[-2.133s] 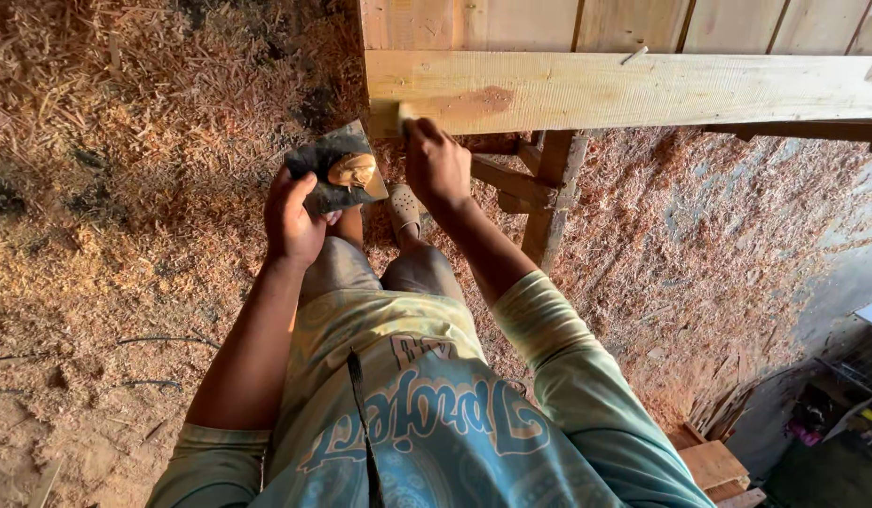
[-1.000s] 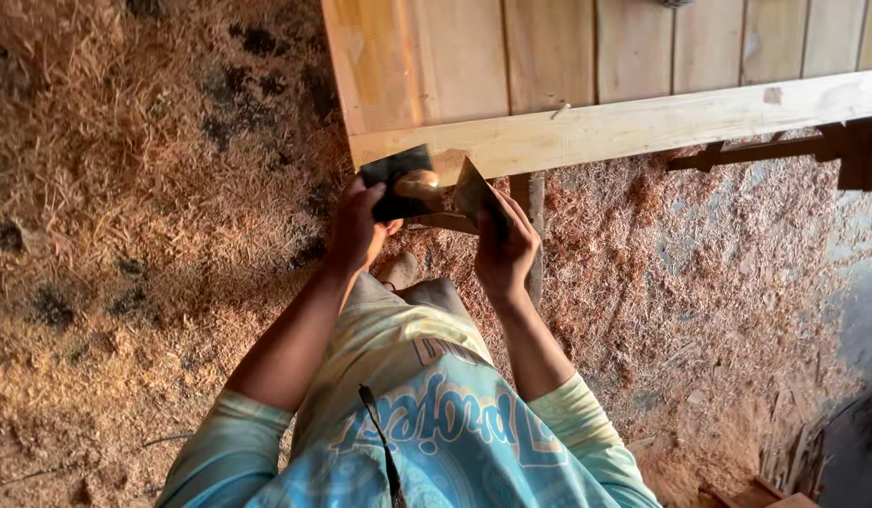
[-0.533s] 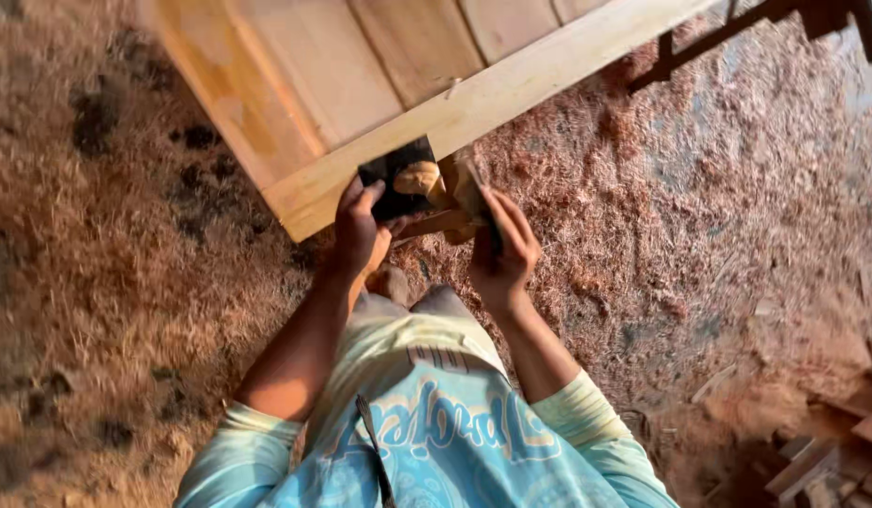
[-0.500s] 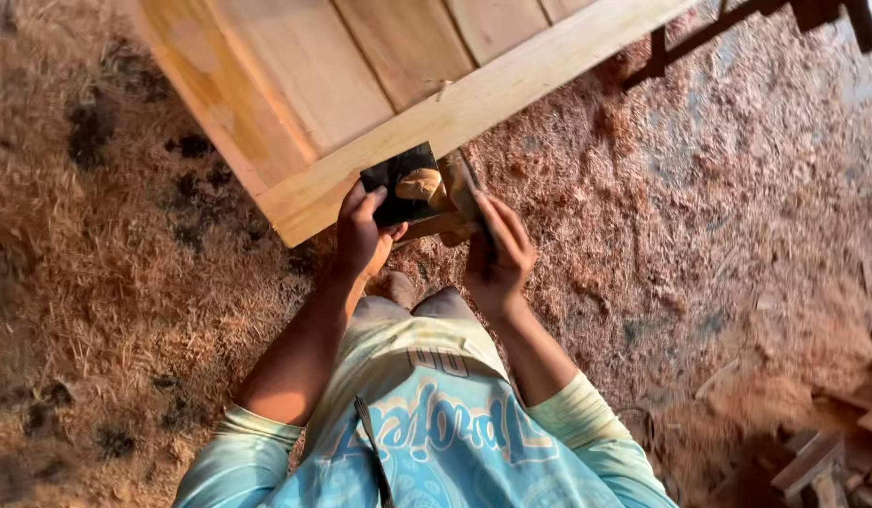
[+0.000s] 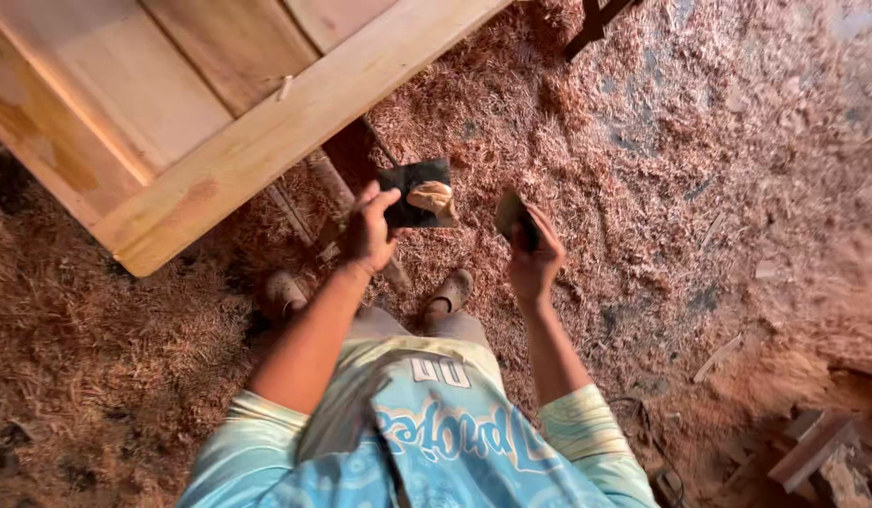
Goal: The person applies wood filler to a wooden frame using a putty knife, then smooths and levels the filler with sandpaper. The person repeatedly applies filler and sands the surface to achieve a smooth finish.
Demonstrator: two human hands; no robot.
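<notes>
- Your left hand grips a dark square board carrying a tan lump of putty.
- Your right hand is closed around a small flat scraper, at 3 o'clock from the board and apart from it.
- A wooden panel lies at 10 o'clock, over sawdust.

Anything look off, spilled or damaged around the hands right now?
Nothing looks damaged. The left hand holds a dark square pad carrying a tan lump of putty-like paste; the right hand holds a small flat scraper. Wood shavings blanket the floor.
</notes>
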